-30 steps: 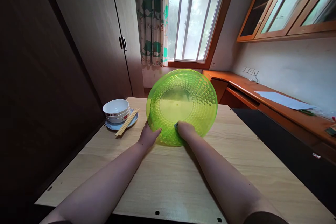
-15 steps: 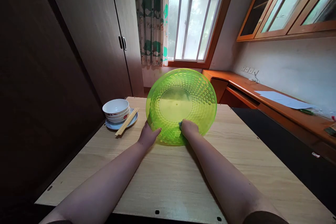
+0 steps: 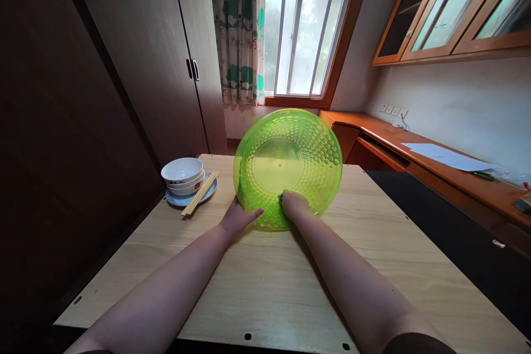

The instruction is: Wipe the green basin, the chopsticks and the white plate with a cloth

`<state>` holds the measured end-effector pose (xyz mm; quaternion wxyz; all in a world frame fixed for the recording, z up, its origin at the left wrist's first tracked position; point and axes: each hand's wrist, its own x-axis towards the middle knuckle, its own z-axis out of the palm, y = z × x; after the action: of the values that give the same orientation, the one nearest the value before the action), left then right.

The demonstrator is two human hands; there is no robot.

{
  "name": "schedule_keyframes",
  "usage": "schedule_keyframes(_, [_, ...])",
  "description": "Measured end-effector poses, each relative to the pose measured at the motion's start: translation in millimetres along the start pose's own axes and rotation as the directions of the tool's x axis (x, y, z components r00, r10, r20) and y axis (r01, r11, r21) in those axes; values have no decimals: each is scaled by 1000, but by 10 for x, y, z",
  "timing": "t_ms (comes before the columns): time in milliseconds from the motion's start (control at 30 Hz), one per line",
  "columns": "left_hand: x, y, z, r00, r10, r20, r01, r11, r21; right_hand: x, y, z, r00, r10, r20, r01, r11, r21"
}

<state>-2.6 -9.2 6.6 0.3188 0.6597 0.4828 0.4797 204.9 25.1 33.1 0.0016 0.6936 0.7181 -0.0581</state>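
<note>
A translucent yellow-green plastic basin (image 3: 279, 157) is tilted up over the table, its inside facing me. My left hand (image 3: 241, 217) grips the lower left rim, thumb on the inside and fingers behind the wall. Against the inner lower wall, my right hand (image 3: 294, 204) is closed on a small blue-grey cloth (image 3: 281, 197), of which only a bit shows at the knuckles. Left of the basin, several pale chopsticks (image 3: 199, 194) lean on a blue-rimmed plate (image 3: 211, 188) beside stacked white bowls (image 3: 182, 170).
The light wooden table (image 3: 244, 287) spreads beneath my arms. Dark wardrobe doors (image 3: 141, 55) stand on the left. Along the right wall runs an orange-brown desk (image 3: 381, 135) with white papers (image 3: 448, 156), below wall cabinets (image 3: 440, 16). Behind are a curtain (image 3: 240, 38) and window (image 3: 307, 27).
My right hand has slid slightly left along the basin's inside with the cloth. The left thumb has shifted a little right on the rim, and the basin has turned slightly.
</note>
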Motion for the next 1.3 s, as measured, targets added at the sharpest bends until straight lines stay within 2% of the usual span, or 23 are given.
schedule_keyframes(100, [-13, 8, 21, 1000, -2, 31, 2, 1000, -11, -4, -21, 21, 999, -48, -9, 48, 999, 2])
schedule_keyframes(267, [-24, 55, 22, 998, -50, -28, 50, 999, 0, -14, -52, 26, 997, -71, -14, 71, 997, 12])
schedule_keyframes(600, [-48, 162, -8, 996, -53, -66, 55, 998, 24, 6, 61, -38, 995, 102, -5, -102, 995, 8])
schedule_keyframes(800, [-17, 64, -6, 997, -24, -73, 23, 1000, -16, -29, -36, -5, 999, -44, -11, 44, 999, 5])
schedule_keyframes(900, [-5, 24, -4, 997, -18, -70, 16, 999, -33, -44, -65, -2, 998, -69, -15, 69, 998, 7])
schedule_keyframes(1133, [-3, 18, -9, 996, -3, -84, 4, 1000, 5, -21, 19, -37, 998, 67, -16, -67, 998, 8])
schedule_keyframes(1300, [-5, 37, -9, 996, -22, -89, 24, 999, 28, 6, 31, -22, 997, 83, -10, -83, 997, 4])
